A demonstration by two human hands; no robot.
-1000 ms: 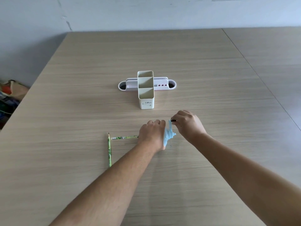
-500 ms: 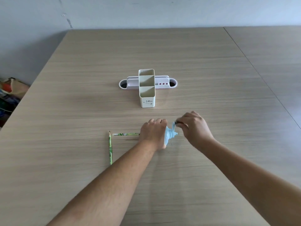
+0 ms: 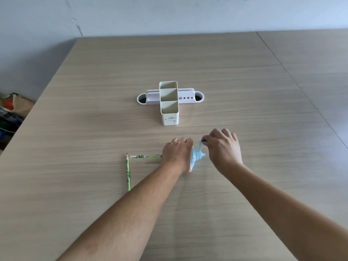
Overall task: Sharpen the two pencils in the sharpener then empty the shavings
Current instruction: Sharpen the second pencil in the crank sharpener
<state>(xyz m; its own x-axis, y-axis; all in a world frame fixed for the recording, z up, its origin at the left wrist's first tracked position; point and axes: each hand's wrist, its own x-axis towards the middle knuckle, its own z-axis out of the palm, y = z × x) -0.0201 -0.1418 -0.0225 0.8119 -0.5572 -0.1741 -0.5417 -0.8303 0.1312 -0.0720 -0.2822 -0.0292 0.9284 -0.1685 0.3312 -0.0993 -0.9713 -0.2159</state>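
A light blue crank sharpener (image 3: 195,157) stands on the wooden table (image 3: 244,110). My left hand (image 3: 178,154) is clamped over its body and hides most of it. A green patterned pencil (image 3: 146,156) lies level, running under my left hand toward the sharpener; its tip is hidden. My right hand (image 3: 223,147) pinches the sharpener's small dark crank handle (image 3: 203,140) at the upper right. A second green pencil (image 3: 128,171) with a sharp tip lies loose on the table to the left, pointing away from me.
A cream three-part pencil holder (image 3: 169,103) stands in front of a white flat organizer (image 3: 188,98) beyond the hands. Bags lie on the floor (image 3: 11,110) off the table's left edge. A seam (image 3: 301,87) to a second table runs along the right.
My right hand has turned the crank, swinging from beside the sharpener up to its upper right. My left hand and both pencils have stayed in place.
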